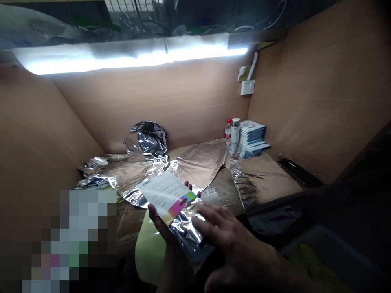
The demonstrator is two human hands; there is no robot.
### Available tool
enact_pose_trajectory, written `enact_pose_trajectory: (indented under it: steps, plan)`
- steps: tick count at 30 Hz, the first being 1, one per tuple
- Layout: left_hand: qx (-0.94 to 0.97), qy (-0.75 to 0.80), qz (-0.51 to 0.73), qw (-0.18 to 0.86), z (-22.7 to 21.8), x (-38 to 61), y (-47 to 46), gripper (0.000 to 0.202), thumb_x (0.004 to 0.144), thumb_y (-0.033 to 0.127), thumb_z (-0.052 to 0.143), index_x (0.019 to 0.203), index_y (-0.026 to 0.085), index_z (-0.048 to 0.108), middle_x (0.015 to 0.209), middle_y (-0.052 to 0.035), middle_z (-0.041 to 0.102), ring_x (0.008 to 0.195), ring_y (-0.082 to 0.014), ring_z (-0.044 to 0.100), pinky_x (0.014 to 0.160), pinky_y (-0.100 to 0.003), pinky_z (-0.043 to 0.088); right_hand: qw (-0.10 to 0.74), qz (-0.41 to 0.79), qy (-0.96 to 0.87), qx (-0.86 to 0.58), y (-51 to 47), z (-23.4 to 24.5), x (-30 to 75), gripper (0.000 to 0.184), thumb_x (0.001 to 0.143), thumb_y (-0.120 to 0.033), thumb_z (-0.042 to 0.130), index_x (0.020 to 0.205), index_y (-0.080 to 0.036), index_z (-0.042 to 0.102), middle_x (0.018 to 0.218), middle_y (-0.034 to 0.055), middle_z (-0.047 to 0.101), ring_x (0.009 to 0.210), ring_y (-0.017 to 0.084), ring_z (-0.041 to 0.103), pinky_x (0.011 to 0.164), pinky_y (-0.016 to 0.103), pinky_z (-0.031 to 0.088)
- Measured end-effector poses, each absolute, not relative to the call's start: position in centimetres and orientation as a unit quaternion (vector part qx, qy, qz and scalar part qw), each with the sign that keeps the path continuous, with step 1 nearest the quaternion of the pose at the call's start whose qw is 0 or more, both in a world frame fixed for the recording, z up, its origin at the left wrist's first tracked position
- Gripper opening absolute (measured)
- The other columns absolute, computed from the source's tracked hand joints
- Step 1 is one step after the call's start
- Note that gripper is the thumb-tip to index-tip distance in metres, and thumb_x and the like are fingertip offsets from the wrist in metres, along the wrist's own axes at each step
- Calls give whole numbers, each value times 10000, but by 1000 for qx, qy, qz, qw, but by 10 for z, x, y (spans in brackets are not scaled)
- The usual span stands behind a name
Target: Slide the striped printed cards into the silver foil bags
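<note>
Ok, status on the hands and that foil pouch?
Left hand under the foil pouch, fingers showing past its printed card. Right hand spread over the foil. Crumpled foil sheet lying beyond.

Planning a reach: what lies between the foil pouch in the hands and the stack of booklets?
The head view shows a crinkled foil sheet and a dark patch of tabletop between the pouch and the booklets.

Workshop booth (305,93) with plywood walls (152,106) and a strip light (137,60)
</note>
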State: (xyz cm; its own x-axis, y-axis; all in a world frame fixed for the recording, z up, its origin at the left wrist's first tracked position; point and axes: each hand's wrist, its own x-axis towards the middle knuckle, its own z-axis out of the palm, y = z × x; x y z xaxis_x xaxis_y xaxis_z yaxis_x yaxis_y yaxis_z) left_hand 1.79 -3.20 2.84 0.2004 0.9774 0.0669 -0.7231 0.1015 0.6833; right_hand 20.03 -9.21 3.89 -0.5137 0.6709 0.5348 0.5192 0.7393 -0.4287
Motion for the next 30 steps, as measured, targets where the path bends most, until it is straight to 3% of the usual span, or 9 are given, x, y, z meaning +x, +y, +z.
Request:
enact_pose_trajectory:
  steps: [2,4,11,14,17,20,22,27,30]
  plan:
    - [284,193,607,717,30,21,-33,1072,773,967,346,1541,227,452,1569,-157,516,1513,-422,368,1179,-609,388,292,15,-901,-321,-95,37,204,639,999,-354,652,1587,-247,425,1589,129,496,1487,352,404,1233,539,317]
    - [262,167,585,749,30,27,-36,1068,787,949,355,1525,187,479,1546,-175,536,1501,-421,391,1201,-600,362,294,-49,-901,-314,-90,31,203,510,1044,-192,540,1550,-195,476,1502,136,591,1436,313,479,1205,496,372]
    - [212,117,554,796,20,35,-36,1006,784,903,489,1473,174,559,1448,-198,621,1367,-455,546,1151,-647,419,351,-144,-863,-334,-80,22,196,368,1025,-138,536,1384,-122,618,1271,163,712,1148,299,631,980,449,514]
    - [199,145,533,809,18,40,-33,976,798,897,484,1414,151,614,1399,-207,650,1358,-434,563,1136,-605,462,340,-143,-860,-352,-74,22,188,250,1010,-110,509,1147,-122,718,969,126,745,894,261,656,833,404,536]
    - [189,171,537,804,22,40,-30,948,807,904,457,1368,164,649,1403,-207,647,1393,-402,542,1120,-562,497,293,-129,-862,-392,-72,15,180,242,1002,-165,550,1178,-122,711,1041,143,740,961,297,668,870,428,535]
    - [181,182,558,789,28,34,-24,899,807,897,474,1404,239,612,1480,-154,604,1405,-400,534,1111,-587,500,267,-136,-875,-380,-79,3,175,612,991,-430,634,1494,-97,526,1408,235,625,1287,401,569,1060,504,462]
    - [182,181,547,797,28,35,-22,888,808,878,501,1441,258,571,1482,-141,604,1378,-411,560,1110,-612,489,259,-111,-885,-371,-82,3,175,834,937,-623,647,1544,-81,466,1477,267,566,1358,433,511,1118,527,412]
    - [245,235,521,783,16,58,-18,975,828,872,420,1427,119,576,1325,-232,690,1312,-460,602,1126,-673,439,186,27,-893,-409,-66,30,184,713,970,-684,550,1376,-105,638,1323,229,673,1228,388,606,1073,494,449]
    - [416,408,551,597,17,54,-2,871,920,759,397,1513,126,480,1407,-227,646,1428,-433,500,1209,-644,334,153,48,-877,-453,-54,28,196,686,975,-718,501,1178,-107,740,1121,216,739,1096,394,661,1045,558,456]
